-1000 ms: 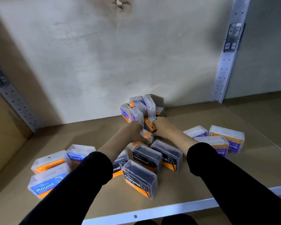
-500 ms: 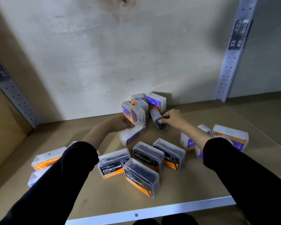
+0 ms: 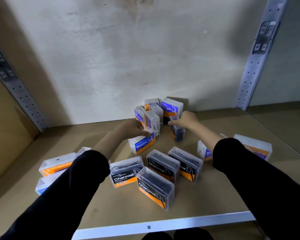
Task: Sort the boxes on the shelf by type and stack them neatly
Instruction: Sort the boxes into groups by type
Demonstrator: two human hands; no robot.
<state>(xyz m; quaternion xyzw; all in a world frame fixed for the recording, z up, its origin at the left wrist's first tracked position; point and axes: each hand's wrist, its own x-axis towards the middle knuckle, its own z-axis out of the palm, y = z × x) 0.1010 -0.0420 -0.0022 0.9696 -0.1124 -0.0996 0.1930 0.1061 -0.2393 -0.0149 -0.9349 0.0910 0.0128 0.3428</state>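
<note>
Left side first: the two pale boxes near the shelf's left edge haven't budged over the last second, and they're half hidden behind the sleeve.

The left hand was buried in the back pile a second ago. Now it's pulled a little toward the front, with its fingers closed over the top of the Round box. That box lies on its side on the shelf, just in front of the pile, so I'd say it has been fished out for the blue group on the left.

The four Charcoal boxes in the middle stand clustered in the same spot as before, so that group looks started but isn't stacked.

The right hand is the bigger change. It has gone from the pile's centre to a dark box standing on end beside the Smooth box. Its fingers pinch the top of that dark box, which looks like another Charcoal, probably bound for the middle group.

The purple boxes on the right are partly covered by the right sleeve. The back pile is still jumbled, so there's plenty left to sort.
</note>
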